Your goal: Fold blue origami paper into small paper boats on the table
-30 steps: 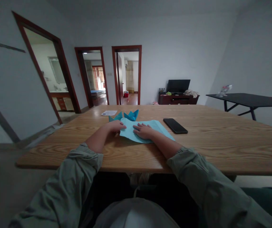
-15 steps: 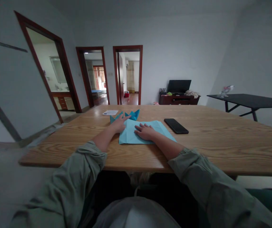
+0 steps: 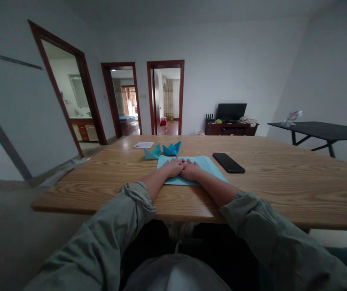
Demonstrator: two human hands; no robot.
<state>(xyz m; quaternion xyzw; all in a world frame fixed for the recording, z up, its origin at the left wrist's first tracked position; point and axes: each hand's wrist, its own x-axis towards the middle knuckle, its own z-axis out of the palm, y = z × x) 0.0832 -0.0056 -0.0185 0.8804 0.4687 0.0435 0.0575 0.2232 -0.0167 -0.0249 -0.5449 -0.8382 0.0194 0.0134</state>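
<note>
A light blue sheet of paper (image 3: 208,165) lies flat on the wooden table in front of me. My left hand (image 3: 174,166) rests on its left half with the fingers stretched out. Touching it at the middle of the sheet, my right hand (image 3: 191,169) also lies flat, fingers extended. Just beyond the sheet stand two folded paper boats, a lighter blue one (image 3: 153,152) on the left and a deeper blue one (image 3: 172,149) beside it. Both hands cover the middle of the paper.
A black phone (image 3: 228,163) lies right of the sheet. Farther back on the left is a white printed card (image 3: 143,145). The wooden table (image 3: 282,182) stretches far to the right. Beyond it stand a black table (image 3: 322,129) and a television (image 3: 231,112) on a cabinet.
My left hand has moved from beside the paper boats rightward onto the sheet, against my right hand. The boats now show uncovered. The whole view has shifted slightly.
</note>
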